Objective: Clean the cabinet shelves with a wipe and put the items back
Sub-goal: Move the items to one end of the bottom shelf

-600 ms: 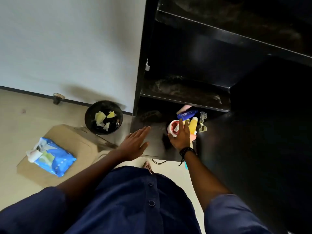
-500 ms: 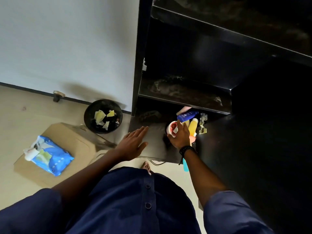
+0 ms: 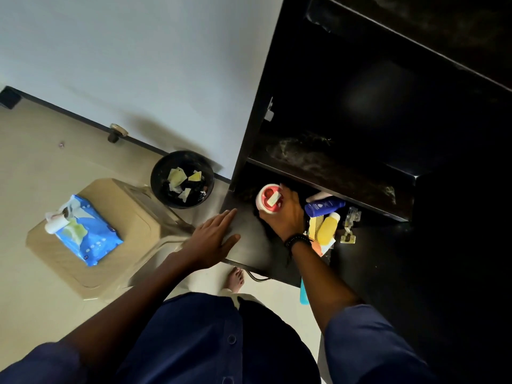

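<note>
Head view, looking down: the right hand (image 3: 282,214) is grasping a round red-and-white tub (image 3: 268,201), its fingers curled round the tub's right side, just above the bottom shelf (image 3: 249,242) of the dark cabinet (image 3: 277,79). The tub is at the left of the shelf's cluster of items. A black wristband (image 3: 297,240) circles that wrist. The left hand (image 3: 213,236) lies flat on the near left corner of the same shelf, its fingers (image 3: 223,218) straight and released, holding nothing.

Right of the tub, a blue bottle (image 3: 325,207) lies on its side, with a yellow bottle (image 3: 328,228) just nearer and a yellow comb (image 3: 314,227) beside it. A metal hinge (image 3: 349,225) sits at the right edge of the shelf. The middle shelf (image 3: 332,164) above bears pale smears.

On the floor to the left, a blue wipe pack (image 3: 86,234) rests on a beige stool (image 3: 133,214), a wipe sticking out of its opening. Beyond the stool, against the wall, a black bin (image 3: 163,173) holds crumpled wipes. A bare foot (image 3: 235,278) shows below the shelf's near edge.
</note>
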### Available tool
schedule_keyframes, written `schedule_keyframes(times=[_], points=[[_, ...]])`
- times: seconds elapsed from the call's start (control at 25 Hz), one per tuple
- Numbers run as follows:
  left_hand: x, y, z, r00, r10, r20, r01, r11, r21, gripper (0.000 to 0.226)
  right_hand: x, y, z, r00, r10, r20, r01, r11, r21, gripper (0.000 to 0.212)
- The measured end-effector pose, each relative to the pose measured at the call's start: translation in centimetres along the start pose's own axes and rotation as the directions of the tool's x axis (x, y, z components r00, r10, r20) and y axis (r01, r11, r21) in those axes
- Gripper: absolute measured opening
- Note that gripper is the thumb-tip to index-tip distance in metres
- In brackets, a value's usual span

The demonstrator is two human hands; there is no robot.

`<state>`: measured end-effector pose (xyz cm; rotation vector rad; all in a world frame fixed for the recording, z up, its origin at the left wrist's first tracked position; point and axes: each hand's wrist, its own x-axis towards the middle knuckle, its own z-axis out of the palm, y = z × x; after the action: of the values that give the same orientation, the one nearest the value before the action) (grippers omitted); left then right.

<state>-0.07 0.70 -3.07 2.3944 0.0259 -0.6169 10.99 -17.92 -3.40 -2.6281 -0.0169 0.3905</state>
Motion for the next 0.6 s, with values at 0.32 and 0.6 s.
schedule_keyframes(times=[0.32, 0.6], points=[[-1.7, -2.5, -2.0, 0.995, -0.076, -0.062, 0.074, 0.997, -0.033, 0.066, 5.4, -4.8, 2.8, 0.996, 0.003, 0.086, -0.003, 1.0, 0.0, 0.057], [-1.9, -1.9, -1.4, 0.997, -0.084, -0.003, 0.083, 0.995, -0.048, 0.067, 4.5, -2.4, 1.5, 0.993, 0.102, -0.057, -0.097, 0.992, 0.081, 0.045]])
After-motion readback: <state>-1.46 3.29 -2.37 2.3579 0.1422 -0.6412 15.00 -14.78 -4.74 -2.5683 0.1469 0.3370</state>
